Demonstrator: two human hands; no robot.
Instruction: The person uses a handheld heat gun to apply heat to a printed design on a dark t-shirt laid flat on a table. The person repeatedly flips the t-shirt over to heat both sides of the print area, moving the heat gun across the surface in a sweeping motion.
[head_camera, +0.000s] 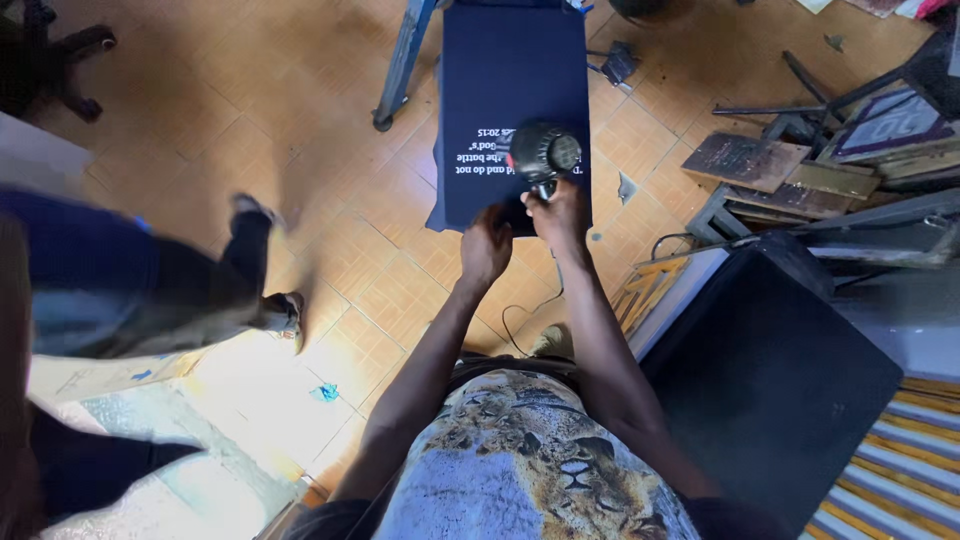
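A dark navy shirt (515, 70) with white print lies stretched flat over a narrow board in front of me. My right hand (560, 212) grips the handle of a black heat gun (543, 152), whose round head hovers over the printed patch. My left hand (486, 243) rests on the shirt's near edge, fingers curled on the cloth just left of the gun. A thin cord (530, 305) hangs down from the gun toward the tiled floor.
Another person (150, 290) in dark trousers walks past on the left, blurred. A black padded board (770, 380) stands at my right. Wooden frames and boards (790, 165) are stacked at the back right. A blue metal leg (400, 65) holds the board.
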